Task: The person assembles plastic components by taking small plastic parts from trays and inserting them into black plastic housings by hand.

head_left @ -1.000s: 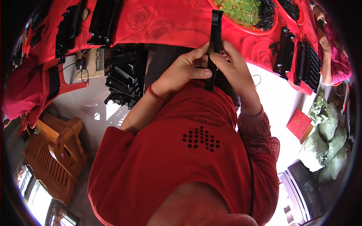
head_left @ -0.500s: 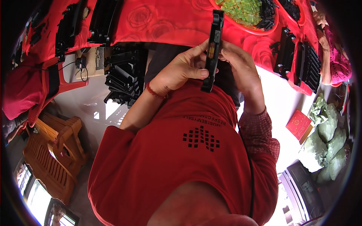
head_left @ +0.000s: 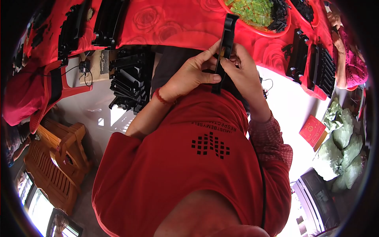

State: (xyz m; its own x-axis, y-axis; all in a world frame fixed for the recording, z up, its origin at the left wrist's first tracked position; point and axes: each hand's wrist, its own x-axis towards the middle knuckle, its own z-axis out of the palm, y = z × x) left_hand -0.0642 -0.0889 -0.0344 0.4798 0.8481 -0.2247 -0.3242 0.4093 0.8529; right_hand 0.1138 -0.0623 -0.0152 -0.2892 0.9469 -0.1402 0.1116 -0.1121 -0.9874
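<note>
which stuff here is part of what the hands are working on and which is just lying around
In hand:
- long black plastic strip, held by left hand and right hand
- red bowl of green pieces
- black strips on the red cloth

Lying about:
- wooden chair
- red booklet
- green sacks

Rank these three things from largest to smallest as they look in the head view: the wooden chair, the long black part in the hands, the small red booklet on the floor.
1. wooden chair
2. long black part, held in both hands
3. red booklet

The part is nearer the camera than the others, so its rank is unsure.
</note>
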